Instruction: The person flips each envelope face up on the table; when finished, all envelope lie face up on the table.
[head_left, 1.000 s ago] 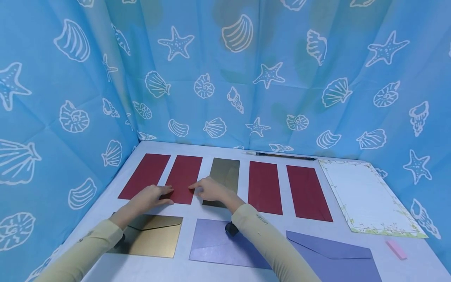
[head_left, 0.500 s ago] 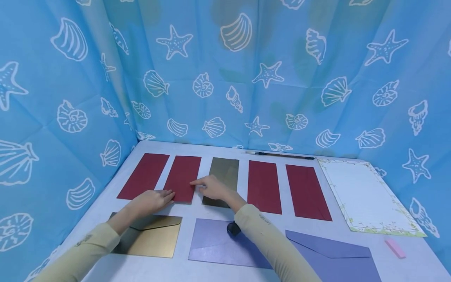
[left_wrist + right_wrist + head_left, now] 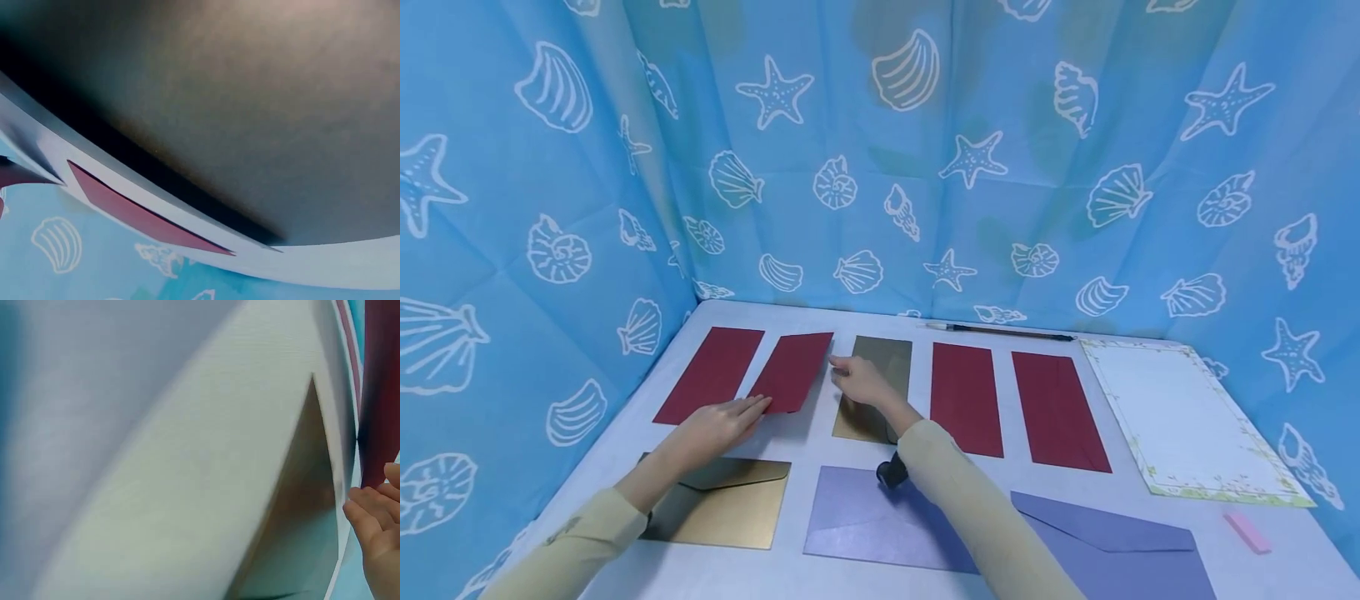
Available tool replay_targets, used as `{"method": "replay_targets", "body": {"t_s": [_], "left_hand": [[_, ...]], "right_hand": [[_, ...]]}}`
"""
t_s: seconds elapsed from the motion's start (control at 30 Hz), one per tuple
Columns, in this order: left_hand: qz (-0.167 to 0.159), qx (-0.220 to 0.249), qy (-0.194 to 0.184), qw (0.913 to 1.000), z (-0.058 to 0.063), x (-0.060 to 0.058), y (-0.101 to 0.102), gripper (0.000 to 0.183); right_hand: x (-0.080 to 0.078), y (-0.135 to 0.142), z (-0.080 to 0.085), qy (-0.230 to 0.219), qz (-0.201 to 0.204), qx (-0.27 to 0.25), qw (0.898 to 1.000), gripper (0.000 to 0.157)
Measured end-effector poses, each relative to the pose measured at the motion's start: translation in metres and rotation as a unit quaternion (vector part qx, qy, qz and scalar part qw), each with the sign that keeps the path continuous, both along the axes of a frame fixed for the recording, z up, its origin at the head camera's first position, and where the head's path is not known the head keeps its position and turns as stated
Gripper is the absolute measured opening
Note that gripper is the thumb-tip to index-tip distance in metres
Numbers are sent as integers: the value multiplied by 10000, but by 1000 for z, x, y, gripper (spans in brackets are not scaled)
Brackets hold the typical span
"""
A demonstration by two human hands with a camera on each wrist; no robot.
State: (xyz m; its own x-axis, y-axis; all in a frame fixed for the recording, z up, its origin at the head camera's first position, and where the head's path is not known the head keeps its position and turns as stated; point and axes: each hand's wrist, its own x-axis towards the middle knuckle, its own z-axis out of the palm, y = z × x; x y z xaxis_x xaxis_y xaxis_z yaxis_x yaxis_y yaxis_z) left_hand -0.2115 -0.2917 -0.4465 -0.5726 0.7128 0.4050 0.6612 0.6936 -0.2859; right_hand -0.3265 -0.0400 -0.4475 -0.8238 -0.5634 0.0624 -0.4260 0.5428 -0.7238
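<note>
In the head view, my left hand grips the near left corner of a red envelope, second from the left in the back row. That envelope is tilted, its near edge raised off the table with a shadow beneath. My left thumb is hidden. My right hand hovers over the gold envelope to its right, fingertips close beside the red envelope's right edge. The right wrist view has the fingers loosely bent, thumb apart, below a red surface; whether they touch it I cannot tell.
More red envelopes lie in the back row. Nearer me are another gold envelope and two purple ones. A brush lies at the back, bordered paper and a pink eraser at right. Blue curtains enclose the table.
The second red envelope was flat and is now lifted at its near side. My left fingers have taken its corner. My right hand has moved slightly right and away from me.
</note>
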Motion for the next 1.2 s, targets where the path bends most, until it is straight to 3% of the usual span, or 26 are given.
{"method": "replay_targets", "body": {"t_s": [0.13, 0.3, 0.6, 0.77, 0.87, 0.97, 1.2], "left_hand": [[-117, 350, 125, 9992, -4, 2, -2, 62], [-178, 840, 98, 9963, -4, 6, -2, 62], [282, 1579, -305, 9866, 2, 13, 4, 57], [619, 2143, -613, 9729, 5, 16, 10, 47], [796, 2629, -943, 9569, 7, 19, 15, 41], [903, 3206, -1324, 9336, 7, 22, 21, 38], [997, 4527, -1880, 8659, 2, 30, 30, 32]], "right_hand": [[-2, -5, 2, -525, -52, -510, 9973, 47], [0, -11, 4, -987, 14, -1279, 9869, 54], [-8, -17, 14, -440, 238, -1462, 9880, 59], [-9, -20, 22, -110, 288, -1288, 9912, 61], [-10, -21, 25, -12, 308, -1222, 9920, 63], [-11, -22, 26, 64, 293, -1149, 9929, 63], [-11, -25, 24, 199, 252, -779, 9964, 62]]}}
